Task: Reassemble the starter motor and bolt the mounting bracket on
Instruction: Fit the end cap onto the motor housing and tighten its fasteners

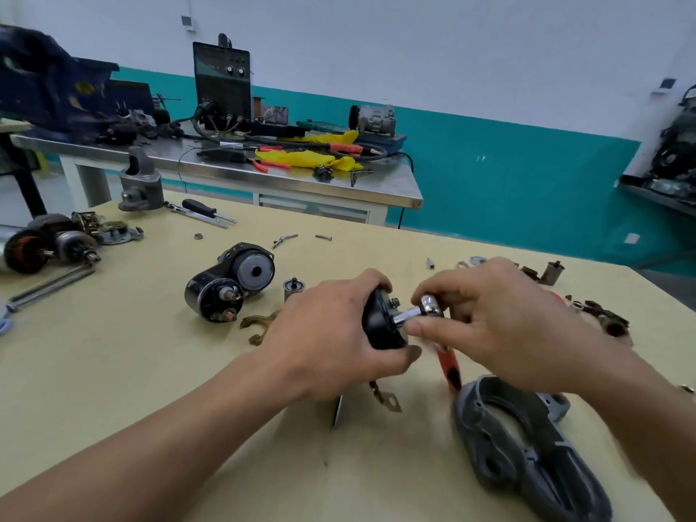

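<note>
The left hand point(331, 329) grip is clasping one motor housing point(382, 325), the right hand point(504, 325) grip pinching one chrome socket point(422, 312); one bracket point(527, 450) is lying near the tabletop point(150, 371) edge.

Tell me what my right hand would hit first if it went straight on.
The right hand points along the chrome socket it holds, so it would likely meet the black motor body in the left hand first.

The tan table point(150, 371) carried a black starter body point(229, 282) near its middle, a brown fork point(260, 321) just beside it, an armature point(28, 252) and long bolts point(52, 286) at the left, a screwdriver point(201, 207) farther back, and a grey bracket point(474, 427) near right.
</note>
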A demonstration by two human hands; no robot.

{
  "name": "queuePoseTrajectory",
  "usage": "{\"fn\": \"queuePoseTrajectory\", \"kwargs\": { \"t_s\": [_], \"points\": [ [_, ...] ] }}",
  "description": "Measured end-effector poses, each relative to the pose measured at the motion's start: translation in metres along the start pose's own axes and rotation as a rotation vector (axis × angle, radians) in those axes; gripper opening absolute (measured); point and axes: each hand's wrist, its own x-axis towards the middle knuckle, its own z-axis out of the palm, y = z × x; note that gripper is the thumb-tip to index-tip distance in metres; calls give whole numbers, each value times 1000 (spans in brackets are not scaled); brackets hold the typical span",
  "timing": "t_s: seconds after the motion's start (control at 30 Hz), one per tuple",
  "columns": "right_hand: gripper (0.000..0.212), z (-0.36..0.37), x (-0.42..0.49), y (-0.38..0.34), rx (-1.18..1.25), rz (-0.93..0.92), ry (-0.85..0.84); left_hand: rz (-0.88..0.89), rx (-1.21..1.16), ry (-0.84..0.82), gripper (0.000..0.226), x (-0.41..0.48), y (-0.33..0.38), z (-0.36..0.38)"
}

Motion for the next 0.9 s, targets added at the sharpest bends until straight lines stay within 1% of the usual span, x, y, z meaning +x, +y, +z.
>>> {"fn": "queuePoseTrajectory", "kwargs": {
  "t_s": [0.07,0.17,0.23,0.3,0.37,0.43,0.57,0.63,0.67,0.73,0.77,0.83,0.87,0.9],
  "points": [
    [35,4,0,1,35,47,36,35,56,91,63,-3,2,6],
    [34,7,2,-4,37,28,66,79,1,173,58,-7,-2,8],
    [31,7,5,-8,37,13,70,117,-44,194,51,-8,-5,8],
    [29,8,8,-10,67,-11,93,158,-90,220,39,-10,-7,7],
    [30,10,12,-10,83,-28,129,173,-110,249,31,-11,-7,7],
    [34,12,13,-12,85,-15,148,171,-102,269,28,-12,-7,8],
    [51,12,16,-17,163,86,160,156,-54,278,27,-11,-4,9],
    [40,11,20,-18,238,136,172,163,-23,265,29,-12,-4,10],
    [34,11,22,-19,301,173,160,166,-23,264,29,-12,-4,10],
    [30,11,23,-22,435,241,120,166,-47,272,28,-12,-3,10],
    [29,11,22,-24,465,234,101,161,-67,271,29,-12,-3,10],
    [24,3,16,-23,461,145,28,148,-119,267,33,-11,-4,8],
    [24,-4,11,-20,430,83,-47,146,-143,264,35,-10,-4,6],
    [30,-13,7,-16,379,32,-138,149,-160,259,36,-10,-5,5]
  ]
}}
